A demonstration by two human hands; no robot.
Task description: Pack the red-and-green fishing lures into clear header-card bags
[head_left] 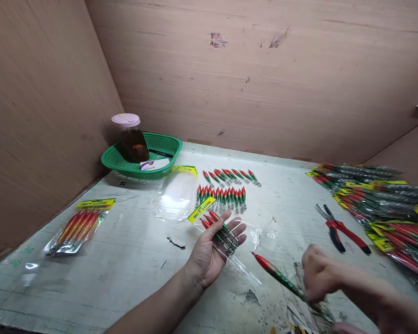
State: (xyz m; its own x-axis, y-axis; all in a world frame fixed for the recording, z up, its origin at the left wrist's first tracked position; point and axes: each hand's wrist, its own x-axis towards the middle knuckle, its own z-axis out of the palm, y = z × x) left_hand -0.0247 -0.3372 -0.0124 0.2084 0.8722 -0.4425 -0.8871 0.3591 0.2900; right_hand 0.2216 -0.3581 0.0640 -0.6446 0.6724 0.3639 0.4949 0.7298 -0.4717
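Red-and-green lures, left to right: packed bag (77, 227) at nine o'clock; left hand (212, 250), palm up, fingers spread flat under an open bag (218, 229); single lure (277, 274), long axis ten-to-four, tip toward that bag; right hand (320, 273), blurred, pinching its tail; pliers (341, 229) at two o'clock.

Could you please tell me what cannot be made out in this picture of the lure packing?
Head view:
- Right hand: motion-blurred, so its grip on the loose lure is unclear.
- Clear bag on the left hand: lure count uncertain because they overlap.
- Packed bags: cut off by the right edge.
- Jar in the green basket: contents too dark.
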